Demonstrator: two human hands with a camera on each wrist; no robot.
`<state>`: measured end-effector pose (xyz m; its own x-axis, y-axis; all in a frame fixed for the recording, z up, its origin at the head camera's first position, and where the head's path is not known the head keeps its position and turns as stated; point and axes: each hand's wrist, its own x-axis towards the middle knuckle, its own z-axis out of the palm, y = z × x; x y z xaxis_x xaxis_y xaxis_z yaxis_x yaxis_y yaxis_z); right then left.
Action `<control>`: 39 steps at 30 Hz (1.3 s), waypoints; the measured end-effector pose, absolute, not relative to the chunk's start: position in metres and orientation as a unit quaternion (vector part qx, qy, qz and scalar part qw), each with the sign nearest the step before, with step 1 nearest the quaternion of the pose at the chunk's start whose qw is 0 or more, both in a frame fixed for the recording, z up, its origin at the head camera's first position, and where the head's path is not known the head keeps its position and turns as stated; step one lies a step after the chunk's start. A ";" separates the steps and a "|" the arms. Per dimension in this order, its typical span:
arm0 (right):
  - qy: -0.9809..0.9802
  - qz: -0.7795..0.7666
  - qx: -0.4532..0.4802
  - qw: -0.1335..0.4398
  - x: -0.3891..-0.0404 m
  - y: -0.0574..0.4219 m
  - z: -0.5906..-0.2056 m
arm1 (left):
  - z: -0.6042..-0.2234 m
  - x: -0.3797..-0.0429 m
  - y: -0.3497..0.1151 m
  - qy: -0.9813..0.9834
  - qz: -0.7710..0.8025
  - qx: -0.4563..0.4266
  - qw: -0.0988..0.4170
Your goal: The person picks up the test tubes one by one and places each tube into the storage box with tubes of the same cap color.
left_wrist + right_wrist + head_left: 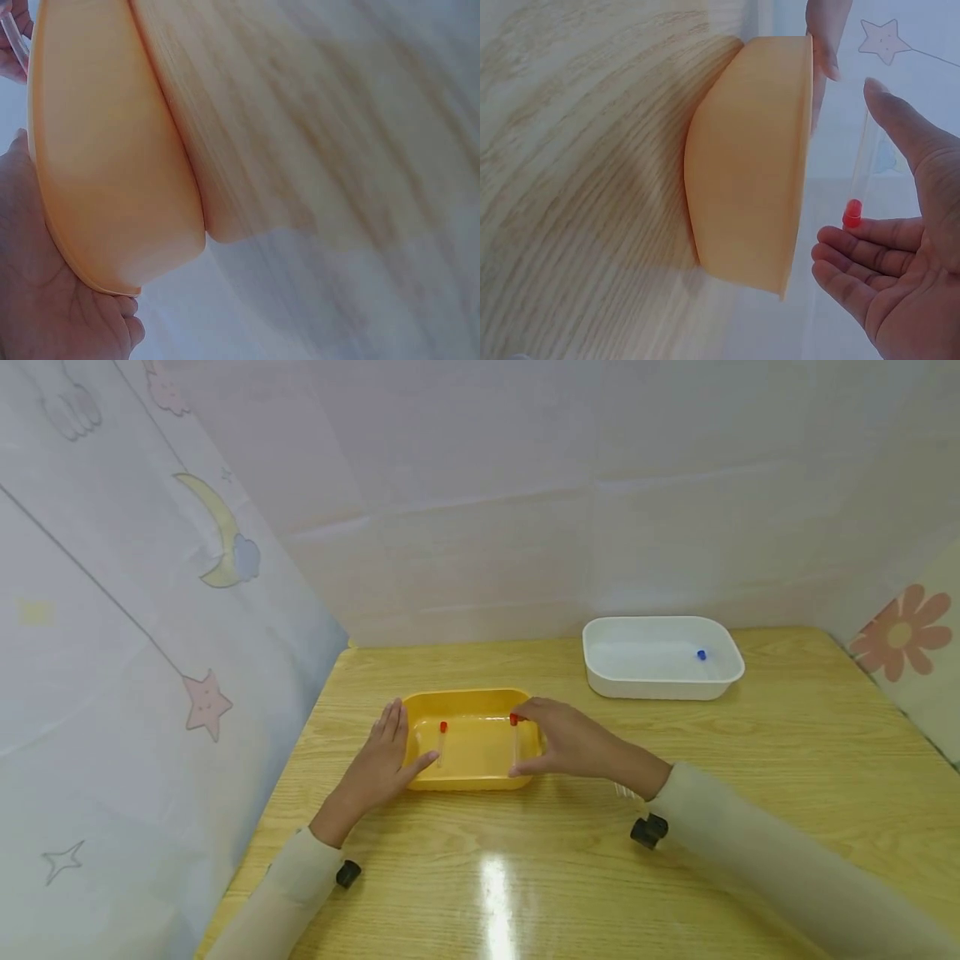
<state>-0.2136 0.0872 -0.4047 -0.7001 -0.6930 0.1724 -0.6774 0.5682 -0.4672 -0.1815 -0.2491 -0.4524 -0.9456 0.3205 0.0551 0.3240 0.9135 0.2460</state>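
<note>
My right hand [564, 742] holds a clear tube with a red cap [852, 214] lengthwise, its ends between the thumb and the fingertips. The tube is over the right end of a yellow tray [468, 783], and the right wrist view shows it above the rim. At the tray's left end my left hand [378, 768] rests against the rim, fingers straight and thumb reaching over the edge. A second clear tube with a red cap [443, 727] lies inside the tray, just past the left thumb.
A white tray [660, 691] stands at the back right of the wooden table [420, 868], with a blue-capped tube [701, 655] inside. Some thin clear pieces [624, 791] lie partly hidden beneath the right wrist. Cloth backdrops rise behind and at both sides.
</note>
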 end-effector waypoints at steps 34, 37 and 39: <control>0.892 -0.246 -0.377 0.042 -0.223 0.045 -0.418 | -0.453 -0.182 -0.250 -0.978 -0.136 -0.161 0.004; 0.894 -0.244 -0.373 0.048 -0.223 0.041 -0.418 | -0.454 -0.182 -0.250 -0.977 -0.137 -0.161 0.004; 0.895 -0.242 -0.371 0.051 -0.223 0.038 -0.418 | -0.454 -0.182 -0.250 -0.977 -0.138 -0.163 0.005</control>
<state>-0.2234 0.0382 -0.4180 -0.7199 -0.6885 0.0872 -0.6387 0.6081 -0.4714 -0.1823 -0.2497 -0.4539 -0.9468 0.3169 0.0556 0.3199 0.9090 0.2671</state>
